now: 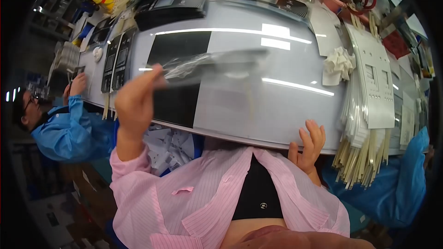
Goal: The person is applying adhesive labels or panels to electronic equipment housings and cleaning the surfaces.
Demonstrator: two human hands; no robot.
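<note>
My left hand (138, 99) is raised over the left part of the worktop, closed on one end of a clear plastic film (214, 67). The film stretches out to the right above the table, smeared by motion and shining in places. Whether a thin panel lies within it, I cannot tell. Below it a flat black sheet (174, 101) lies on the pale worktop (230, 115). My right hand (310, 146) rests at the table's front edge, fingers apart and holding nothing.
Dark printed panels lie in a left stack (170, 7) and a right stack (265, 1) at the back. White panels with pale strips (369, 92) overhang the right edge beside crumpled paper (339, 66). A blue bin (198, 145) holds scraps. A co-worker (69, 124) sits left.
</note>
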